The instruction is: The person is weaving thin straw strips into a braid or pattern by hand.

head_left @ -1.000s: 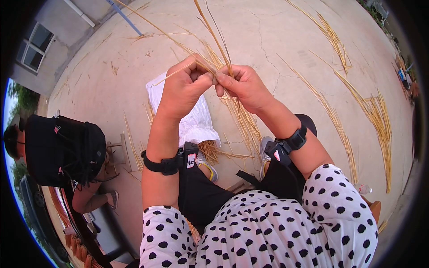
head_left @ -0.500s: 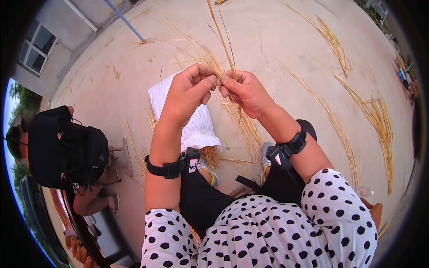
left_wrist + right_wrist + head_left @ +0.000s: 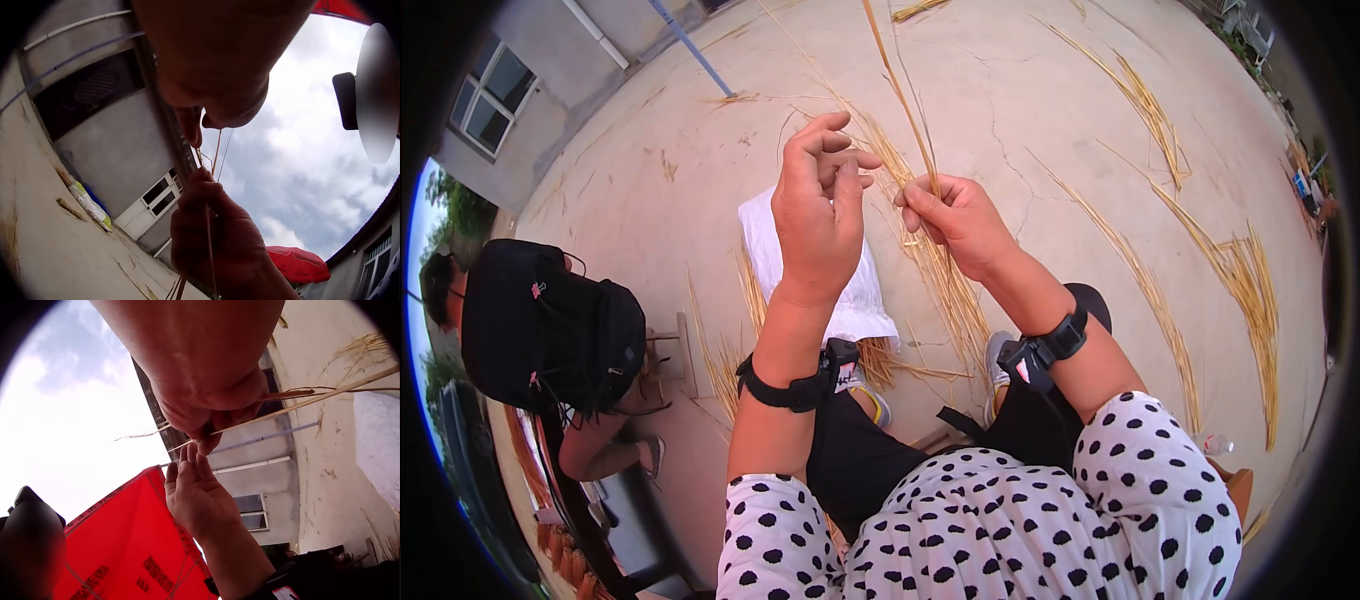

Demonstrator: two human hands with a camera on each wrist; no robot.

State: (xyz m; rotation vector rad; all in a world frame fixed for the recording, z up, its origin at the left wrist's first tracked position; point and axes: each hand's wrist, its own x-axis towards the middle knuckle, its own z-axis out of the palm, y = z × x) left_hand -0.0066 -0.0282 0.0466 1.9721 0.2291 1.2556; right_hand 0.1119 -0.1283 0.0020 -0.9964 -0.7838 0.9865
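The straw stalk point(image 3: 900, 90) is up in the air before the person's knees, pinched near its lower part by the right hand point(image 3: 962, 222), whose fingers are clamped on it. Half a second ago the left hand point(image 3: 820, 215) met the right one at the straw; now it has drawn back, leaving a gap in the head view, its fingers loosely bent and apart, with nothing plainly held. The right hand has kept its grip.

The stalk is long, thin and golden brown, bowed slightly, and leaves the head view at the top. A finer greyish strand point(image 3: 906, 75) runs just beside it.

Beneath the hands, a loose straw bundle point(image 3: 945, 290) lies on the pale concrete ground point(image 3: 1050, 150), near a white sack point(image 3: 862, 300) with cut straw point(image 3: 880, 362) at its mouth. Further right lie a bent sheaf point(image 3: 1255, 320) and a clear bottle point(image 3: 1215, 443). Well to the left is someone with a black backpack point(image 3: 540, 320).
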